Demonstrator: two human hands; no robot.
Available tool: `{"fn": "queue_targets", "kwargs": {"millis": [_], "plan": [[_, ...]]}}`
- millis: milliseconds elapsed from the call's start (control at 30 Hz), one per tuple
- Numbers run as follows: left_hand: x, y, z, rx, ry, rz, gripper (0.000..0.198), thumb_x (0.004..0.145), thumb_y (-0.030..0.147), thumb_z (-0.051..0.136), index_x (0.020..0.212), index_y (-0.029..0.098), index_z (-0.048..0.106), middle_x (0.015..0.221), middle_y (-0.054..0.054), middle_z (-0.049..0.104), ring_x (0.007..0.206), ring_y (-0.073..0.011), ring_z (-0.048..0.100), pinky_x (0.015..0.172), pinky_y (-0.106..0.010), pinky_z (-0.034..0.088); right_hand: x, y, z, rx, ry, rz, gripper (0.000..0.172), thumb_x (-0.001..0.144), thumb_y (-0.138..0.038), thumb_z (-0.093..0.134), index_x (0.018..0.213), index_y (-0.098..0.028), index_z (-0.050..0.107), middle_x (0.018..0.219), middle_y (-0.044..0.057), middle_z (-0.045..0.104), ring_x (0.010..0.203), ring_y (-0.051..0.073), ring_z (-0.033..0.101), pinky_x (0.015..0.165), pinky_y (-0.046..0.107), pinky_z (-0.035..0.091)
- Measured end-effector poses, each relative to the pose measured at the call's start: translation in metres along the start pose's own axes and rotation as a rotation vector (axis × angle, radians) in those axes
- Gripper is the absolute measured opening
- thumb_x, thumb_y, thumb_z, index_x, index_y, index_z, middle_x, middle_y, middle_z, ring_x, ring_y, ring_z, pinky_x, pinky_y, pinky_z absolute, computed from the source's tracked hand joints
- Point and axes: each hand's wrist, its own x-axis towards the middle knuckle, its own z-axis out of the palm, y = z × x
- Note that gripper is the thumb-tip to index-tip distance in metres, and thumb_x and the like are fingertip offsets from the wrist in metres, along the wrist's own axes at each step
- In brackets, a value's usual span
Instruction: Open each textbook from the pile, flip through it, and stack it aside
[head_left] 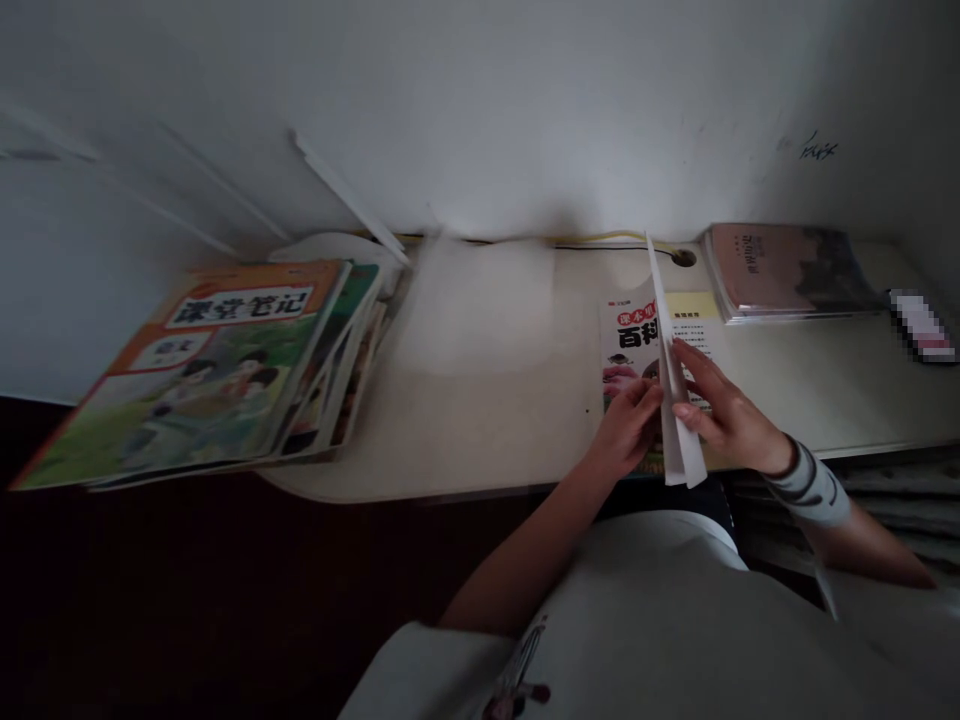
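Observation:
A long, narrow folded white paper (670, 370) stands on edge between my two hands, above a colourful book (626, 335) lying on the pale desk (480, 440). My left hand (628, 425) presses against the paper's left side with fingers curled. On the paper's right side my right hand (726, 412) pinches it, fingers pointing up and left. A striped cuff covers my right wrist.
A leaning stack of picture books (217, 370) overhangs the desk's left edge. A blurred white sheet (480, 305) lies mid-desk. Another pinkish book (787, 268) sits at the back right, beside a small pixelated object (922, 325). A white wall rises behind.

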Motion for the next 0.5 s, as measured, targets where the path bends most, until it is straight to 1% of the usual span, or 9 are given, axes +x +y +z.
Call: {"fn": "queue_targets", "kwargs": {"millis": [67, 133, 200, 233, 300, 333, 367, 433, 500], "plan": [[-0.001, -0.001, -0.002, 0.079, 0.018, 0.011, 0.037, 0.060, 0.042, 0.081, 0.075, 0.016, 0.059, 0.065, 0.004, 0.059, 0.059, -0.0086, 0.056, 0.060, -0.023, 0.045, 0.003, 0.002, -0.012, -0.015, 0.035, 0.013, 0.066, 0.093, -0.048, 0.046, 0.150, -0.024, 0.023, 0.152, 0.012, 0.033, 0.139, 0.028, 0.033, 0.111, 0.053, 0.035], [-0.004, 0.002, -0.003, 0.207, 0.072, 0.048, 0.031, 0.062, 0.038, 0.080, 0.075, 0.017, 0.061, 0.065, 0.003, 0.062, 0.062, -0.0102, 0.060, 0.063, -0.024, 0.047, 0.010, 0.005, -0.025, -0.068, 0.114, 0.014, 0.065, 0.092, -0.047, 0.047, 0.148, -0.023, 0.026, 0.151, 0.012, 0.033, 0.139, 0.030, 0.032, 0.111, 0.055, 0.033], [-0.007, 0.008, -0.004, 0.323, 0.125, 0.101, 0.027, 0.065, 0.038, 0.076, 0.074, 0.017, 0.061, 0.064, 0.003, 0.063, 0.064, -0.0116, 0.062, 0.066, -0.025, 0.048, 0.022, 0.007, -0.033, -0.076, 0.144, 0.006, 0.062, 0.092, -0.047, 0.047, 0.147, -0.024, 0.030, 0.153, 0.010, 0.031, 0.140, 0.030, 0.030, 0.110, 0.055, 0.035], [-0.008, 0.011, -0.004, 0.361, 0.141, 0.127, 0.027, 0.067, 0.040, 0.074, 0.074, 0.018, 0.060, 0.064, 0.003, 0.062, 0.065, -0.0120, 0.062, 0.067, -0.026, 0.049, 0.028, 0.008, -0.032, -0.050, 0.127, 0.001, 0.061, 0.092, -0.048, 0.047, 0.146, -0.025, 0.031, 0.153, 0.009, 0.030, 0.139, 0.029, 0.031, 0.108, 0.054, 0.037], [-0.010, 0.017, -0.004, 0.427, 0.141, 0.172, 0.028, 0.072, 0.044, 0.068, 0.075, 0.018, 0.058, 0.067, 0.002, 0.063, 0.068, -0.0127, 0.062, 0.071, -0.028, 0.050, 0.043, 0.009, -0.024, 0.019, 0.071, -0.015, 0.060, 0.092, -0.052, 0.044, 0.146, -0.026, 0.032, 0.153, 0.009, 0.030, 0.138, 0.028, 0.033, 0.105, 0.051, 0.042], [-0.010, 0.019, -0.004, 0.479, 0.133, 0.192, 0.029, 0.075, 0.046, 0.066, 0.075, 0.018, 0.056, 0.069, 0.001, 0.063, 0.069, -0.0128, 0.062, 0.071, -0.029, 0.050, 0.049, 0.011, -0.017, 0.032, 0.068, -0.022, 0.060, 0.093, -0.053, 0.042, 0.145, -0.025, 0.033, 0.153, 0.010, 0.031, 0.138, 0.027, 0.034, 0.105, 0.050, 0.043], [-0.010, 0.020, -0.004, 0.554, 0.120, 0.213, 0.029, 0.077, 0.046, 0.063, 0.075, 0.018, 0.055, 0.071, 0.001, 0.062, 0.069, -0.0127, 0.061, 0.071, -0.029, 0.049, 0.054, 0.013, -0.011, 0.018, 0.092, -0.028, 0.060, 0.093, -0.053, 0.041, 0.145, -0.024, 0.034, 0.151, 0.011, 0.033, 0.138, 0.027, 0.035, 0.105, 0.050, 0.042], [-0.009, 0.019, -0.005, 0.769, 0.079, 0.256, 0.025, 0.081, 0.042, 0.059, 0.076, 0.018, 0.054, 0.071, 0.000, 0.061, 0.067, -0.0126, 0.058, 0.070, -0.028, 0.048, 0.058, 0.023, -0.004, -0.081, 0.166, -0.019, 0.058, 0.093, -0.052, 0.039, 0.142, -0.021, 0.037, 0.148, 0.013, 0.038, 0.137, 0.027, 0.035, 0.107, 0.050, 0.040], [-0.009, 0.015, -0.005, 1.000, 0.001, 0.290, 0.018, 0.083, 0.035, 0.057, 0.078, 0.018, 0.055, 0.073, 0.000, 0.060, 0.068, -0.0134, 0.057, 0.070, -0.029, 0.047, 0.050, 0.039, -0.005, -0.231, 0.187, 0.053, 0.055, 0.094, -0.050, 0.039, 0.137, -0.017, 0.044, 0.140, 0.016, 0.048, 0.132, 0.028, 0.043, 0.106, 0.050, 0.040]]}}
